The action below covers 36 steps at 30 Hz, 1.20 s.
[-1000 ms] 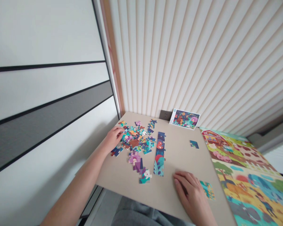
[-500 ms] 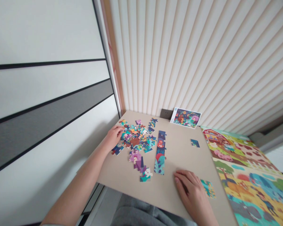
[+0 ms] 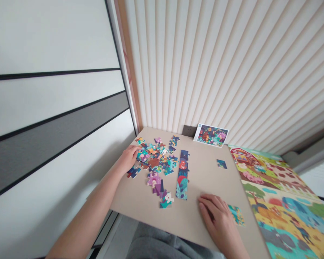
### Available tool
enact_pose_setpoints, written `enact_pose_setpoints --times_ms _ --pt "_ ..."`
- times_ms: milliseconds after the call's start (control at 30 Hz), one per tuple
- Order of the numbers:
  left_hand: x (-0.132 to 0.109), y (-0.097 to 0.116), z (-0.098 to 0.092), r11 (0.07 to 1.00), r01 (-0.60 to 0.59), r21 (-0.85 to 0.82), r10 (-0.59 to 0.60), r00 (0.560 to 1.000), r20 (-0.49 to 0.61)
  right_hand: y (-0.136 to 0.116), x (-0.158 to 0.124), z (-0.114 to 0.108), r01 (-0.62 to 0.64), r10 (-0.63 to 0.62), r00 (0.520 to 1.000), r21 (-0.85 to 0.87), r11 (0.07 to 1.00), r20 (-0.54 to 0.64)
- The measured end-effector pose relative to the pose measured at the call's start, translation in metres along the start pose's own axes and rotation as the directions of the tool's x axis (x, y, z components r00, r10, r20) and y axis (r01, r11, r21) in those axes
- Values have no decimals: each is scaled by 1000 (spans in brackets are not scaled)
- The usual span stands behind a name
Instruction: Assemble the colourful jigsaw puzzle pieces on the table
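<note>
At the left edge of a heap of loose jigsaw pieces (image 3: 154, 162) is my left hand (image 3: 129, 157). Its fingers reach over the pieces, slightly bent, and I see no piece lifted in them. My right hand (image 3: 217, 216) rests on the table with loosely bent fingers and holds nothing. Beside it, partly behind the hand, lies a teal and yellow puzzle section (image 3: 237, 215). Between the hands runs a joined vertical puzzle strip (image 3: 182, 174) with a red animal and leaves. Purple pieces (image 3: 154, 179) and a white-animal piece (image 3: 166, 200) lie left of the strip.
A picture card (image 3: 211, 135) of the puzzle leans at the back by a dark wall socket (image 3: 189, 131). One blue piece (image 3: 221, 164) lies apart on the beige table (image 3: 205, 176). A colourful animal mat (image 3: 283, 201) borders it right; a white panelled surface (image 3: 56, 144) stands left.
The view has shifted very slightly. Both hands stay in nearly the same places, and the puzzle pieces show no clear movement.
</note>
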State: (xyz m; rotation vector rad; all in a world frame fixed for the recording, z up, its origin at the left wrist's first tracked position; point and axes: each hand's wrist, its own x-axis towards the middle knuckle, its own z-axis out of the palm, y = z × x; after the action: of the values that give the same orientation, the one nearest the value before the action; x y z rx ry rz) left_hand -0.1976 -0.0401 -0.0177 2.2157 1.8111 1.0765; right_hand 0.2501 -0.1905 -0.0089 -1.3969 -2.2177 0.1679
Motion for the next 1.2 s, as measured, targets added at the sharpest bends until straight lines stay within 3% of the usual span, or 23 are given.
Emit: enact_pose_setpoints --times_ms 867,1033,1200 --pt "-2 -6 0 999 27 32 -26 1000 -13 -6 2 -4 0 0 1000 -26 1000 -27" --pt "-2 1 0 1000 4 19 -5 1000 11 -3 1 -2 2 -2 1000 -18 1000 -23" --pt "-2 22 -2 994 -91 52 87 994 72 -3 0 -1 -2 1 1000 -17 1000 -15"
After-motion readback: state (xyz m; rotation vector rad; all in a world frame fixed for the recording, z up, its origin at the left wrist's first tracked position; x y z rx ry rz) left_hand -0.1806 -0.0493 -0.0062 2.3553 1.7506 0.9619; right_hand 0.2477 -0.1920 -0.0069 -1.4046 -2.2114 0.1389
